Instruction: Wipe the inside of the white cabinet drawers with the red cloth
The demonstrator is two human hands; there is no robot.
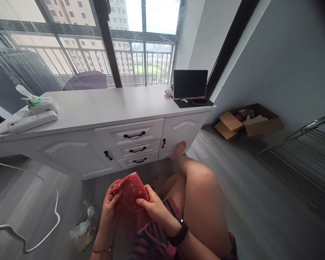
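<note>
I sit on the floor with a red fuzzy cloth held up in front of me. My left hand grips its left side, fingers curled around the fabric. My right hand pinches its right edge, thumb on top; a black band sits on that wrist. The cloth hangs down over a striped red garment on my lap. My bare leg stretches toward the white cabinet.
The white cabinet with black-handled drawers stands ahead, with a dark screen on its right end and a tissue pack on the left. Crumpled paper and a white cable lie on the floor. An open cardboard box and a metal rack are on the right.
</note>
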